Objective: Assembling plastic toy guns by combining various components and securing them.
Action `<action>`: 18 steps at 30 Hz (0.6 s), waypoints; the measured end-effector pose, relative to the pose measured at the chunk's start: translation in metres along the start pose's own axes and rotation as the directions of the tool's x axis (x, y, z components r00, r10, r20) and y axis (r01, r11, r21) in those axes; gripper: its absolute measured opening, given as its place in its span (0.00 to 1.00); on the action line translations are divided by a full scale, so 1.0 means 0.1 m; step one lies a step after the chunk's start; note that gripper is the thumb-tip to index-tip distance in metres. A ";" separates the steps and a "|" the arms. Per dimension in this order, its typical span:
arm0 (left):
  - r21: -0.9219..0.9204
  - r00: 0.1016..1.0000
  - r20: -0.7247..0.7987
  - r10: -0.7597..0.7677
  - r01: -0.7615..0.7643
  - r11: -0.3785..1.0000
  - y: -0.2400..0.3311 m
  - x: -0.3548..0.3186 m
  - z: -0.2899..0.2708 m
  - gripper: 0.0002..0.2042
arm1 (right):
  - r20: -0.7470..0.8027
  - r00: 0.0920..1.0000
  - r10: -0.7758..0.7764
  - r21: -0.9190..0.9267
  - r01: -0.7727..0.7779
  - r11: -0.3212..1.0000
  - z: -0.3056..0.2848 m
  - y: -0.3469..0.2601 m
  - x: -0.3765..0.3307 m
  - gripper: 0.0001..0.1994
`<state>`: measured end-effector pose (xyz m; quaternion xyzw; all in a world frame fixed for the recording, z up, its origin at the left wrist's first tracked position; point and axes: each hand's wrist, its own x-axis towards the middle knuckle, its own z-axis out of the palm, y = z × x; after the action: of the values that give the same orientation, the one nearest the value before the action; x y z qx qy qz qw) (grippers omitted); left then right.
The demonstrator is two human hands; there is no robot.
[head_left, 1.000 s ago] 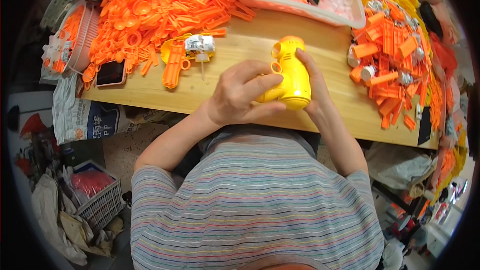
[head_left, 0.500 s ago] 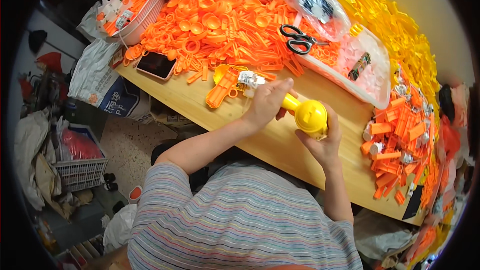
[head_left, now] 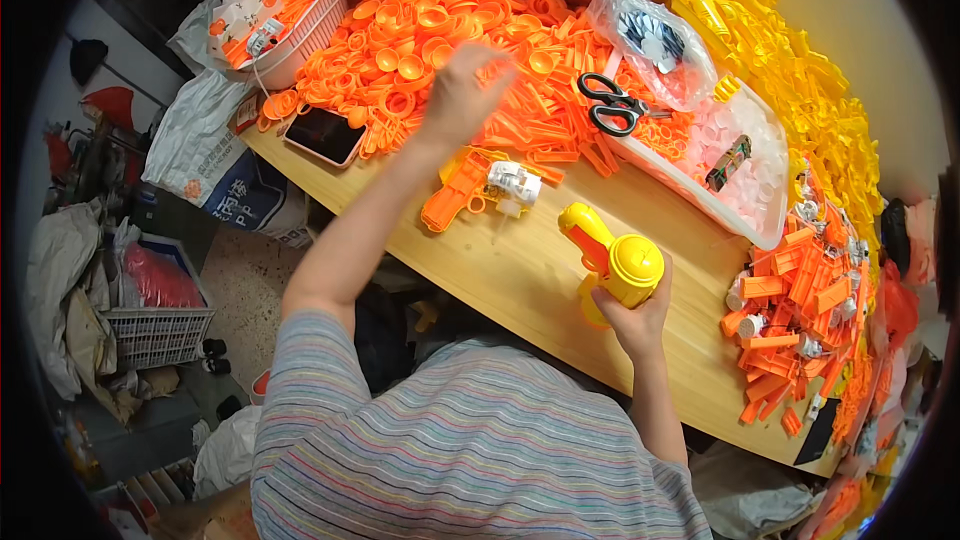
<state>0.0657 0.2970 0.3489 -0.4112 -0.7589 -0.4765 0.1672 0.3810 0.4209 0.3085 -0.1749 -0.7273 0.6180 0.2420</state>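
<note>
My right hand [head_left: 640, 318] grips a yellow plastic toy body [head_left: 636, 262] above the front part of the table, fingers wrapped round its domed round end. A hollow yellow arm [head_left: 585, 227] with orange inside sticks out from it to the left. My left hand [head_left: 463, 105] hangs over the heap of orange plastic parts [head_left: 420, 25], apart from the toy. Motion smears its fingers, so what they hold, if anything, is unclear. On the wood below it lies an orange toy piece [head_left: 455, 195] beside a white motor-like unit [head_left: 514, 181].
A phone [head_left: 325, 135] lies at the table's left edge. Black scissors [head_left: 611, 105] rest on a white tray [head_left: 690, 187] of clear parts. Yellow parts [head_left: 800, 70] pile up behind it. Orange assemblies [head_left: 800, 285] heap at the right. A basket [head_left: 310, 30] stands at the far left.
My left hand has let go of the yellow toy and moved up and left over the orange parts. The toy has tilted in my right hand, showing its hollow arm.
</note>
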 end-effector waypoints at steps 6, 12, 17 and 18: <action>0.711 0.994 0.045 0.097 -0.100 0.696 -1.12 0.62 -0.22 0.16 | -0.034 0.998 0.048 -0.042 -0.049 0.998 0.03 0.06 -0.05 0.32; 0.664 0.922 0.266 -0.281 0.036 0.747 -1.22 0.86 -0.26 0.20 | -0.071 0.996 0.054 -0.022 -0.056 0.998 0.06 0.07 -0.07 0.32; 0.287 0.960 0.225 -0.169 0.100 0.953 -0.72 0.71 -0.12 0.21 | -0.093 0.995 0.039 -0.018 -0.041 0.999 0.03 0.13 -0.05 0.32; 0.103 0.900 0.334 -0.281 0.261 0.960 -0.55 0.72 -0.11 0.22 | -0.091 0.995 0.047 -0.031 -0.050 0.998 0.02 0.12 -0.05 0.32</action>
<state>-0.0225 0.3090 0.3685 -0.3739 -0.8392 -0.3940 -0.0252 0.3835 0.4185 0.2955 -0.2241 -0.7212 0.6031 0.2567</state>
